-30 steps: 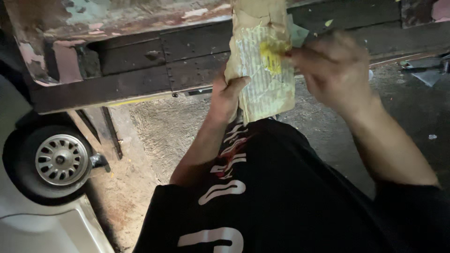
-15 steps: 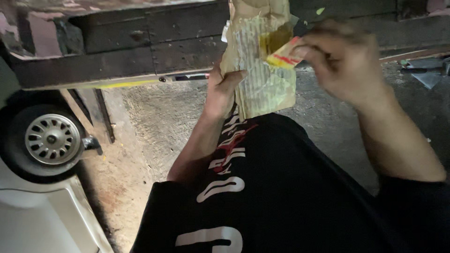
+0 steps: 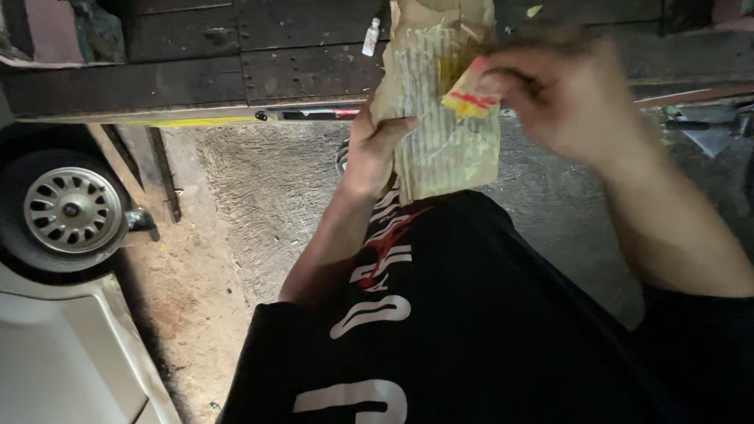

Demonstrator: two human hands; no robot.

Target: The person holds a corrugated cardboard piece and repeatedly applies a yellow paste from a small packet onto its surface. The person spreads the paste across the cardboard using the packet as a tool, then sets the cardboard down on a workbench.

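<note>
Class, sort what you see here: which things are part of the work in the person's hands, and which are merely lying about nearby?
In hand:
- left hand gripping the corrugated cardboard piece
- right hand pinching a small yellow and red scrap against it

Lying about:
- car wheel
- dark wooden planks
- small white tube
- concrete ground

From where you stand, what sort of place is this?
Probably an outdoor yard or roadside spot where vehicles are parked or repaired. A white car's wheel stands on rough concrete ground, beside a worn, dark truck frame. The left hand holds a piece of cardboard.
</note>
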